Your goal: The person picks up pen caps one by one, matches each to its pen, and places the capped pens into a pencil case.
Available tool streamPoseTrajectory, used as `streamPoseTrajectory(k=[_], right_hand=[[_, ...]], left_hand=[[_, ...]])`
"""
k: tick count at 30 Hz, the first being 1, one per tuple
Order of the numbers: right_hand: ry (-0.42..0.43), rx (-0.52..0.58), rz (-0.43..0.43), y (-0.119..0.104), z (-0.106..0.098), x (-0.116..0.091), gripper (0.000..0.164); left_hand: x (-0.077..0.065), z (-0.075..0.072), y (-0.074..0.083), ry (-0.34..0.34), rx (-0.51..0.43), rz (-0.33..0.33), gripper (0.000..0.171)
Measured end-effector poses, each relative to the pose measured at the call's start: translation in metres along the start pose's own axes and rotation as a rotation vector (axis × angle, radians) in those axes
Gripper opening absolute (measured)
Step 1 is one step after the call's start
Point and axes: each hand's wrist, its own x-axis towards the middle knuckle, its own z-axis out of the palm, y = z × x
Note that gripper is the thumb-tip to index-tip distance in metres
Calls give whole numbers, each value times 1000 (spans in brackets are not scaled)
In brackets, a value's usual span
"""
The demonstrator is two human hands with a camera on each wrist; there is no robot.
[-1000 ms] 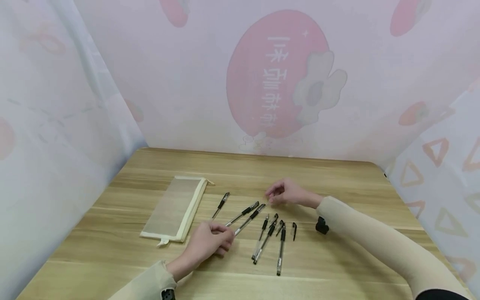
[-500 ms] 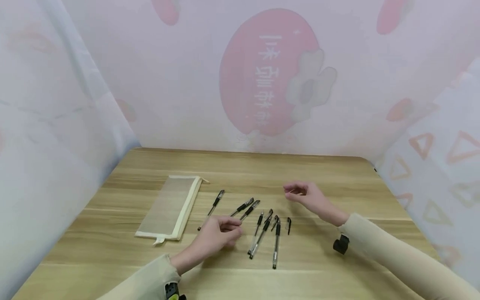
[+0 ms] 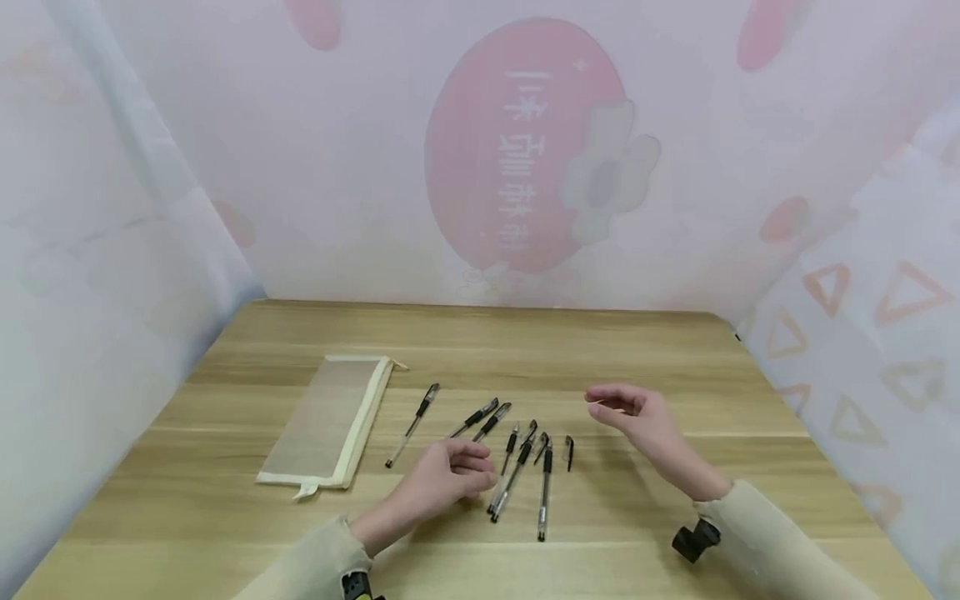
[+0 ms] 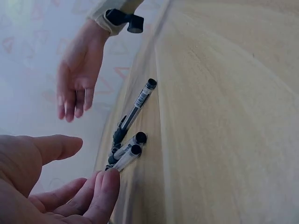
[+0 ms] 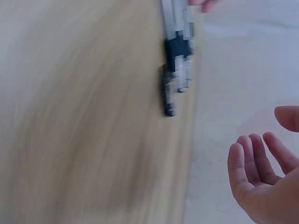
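Note:
My left hand (image 3: 448, 482) hovers low beside the pens, its thumb apart from loosely bent fingers (image 4: 108, 189) with nothing between them. Just beyond it lie two slanted black gel pens, one of them a capped pen (image 3: 492, 422) whose lower end the hand hides. To its right are an uncapped pen (image 3: 510, 450), a clear-barrelled pen (image 3: 517, 471) and a straighter pen (image 3: 545, 492). A loose black pen cap (image 3: 569, 452) lies right of these. My right hand (image 3: 641, 423) is raised over the table on the right, holding nothing, fingers loosely curved.
A flat mesh zip pouch (image 3: 322, 421) with cream edging lies on the left of the wooden table (image 3: 637, 350). Between it and the left hand rests a single pen (image 3: 412, 425). A printed cloth (image 3: 360, 167) rises behind the table's back edge.
My right hand has drawn away from the pens, to the right and nearer to me. The left hand has shifted right, off the slanted pens' lower ends. The pens lie as before.

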Motion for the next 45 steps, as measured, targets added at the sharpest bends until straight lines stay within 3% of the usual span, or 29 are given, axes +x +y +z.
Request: streamPoseTrajectory(k=[4, 10, 16, 22, 29, 34, 38, 45], right_hand=[[58, 94, 1, -16, 5, -14, 37], [113, 371, 80, -16, 29, -26, 33], [167, 576, 138, -15, 50, -32, 28], [148, 626, 156, -17, 57, -31, 23], [131, 671, 179, -15, 56, -31, 33], [124, 687, 167, -15, 54, -31, 18], [113, 690, 161, -15, 53, -32, 7], [95, 725, 150, -13, 52, -31, 13]], left_hand=[[-3, 1, -4, 39, 47, 29, 47], [-2, 4, -6, 77, 206, 78, 50], [3, 7, -3, 89, 236, 87, 49], [3, 6, -1, 89, 256, 76, 50], [0, -2, -2, 81, 307, 77, 50], [0, -4, -1, 104, 352, 79, 45], [0, -4, 1, 103, 383, 112, 37], [2, -9, 0, 85, 434, 180, 27]])
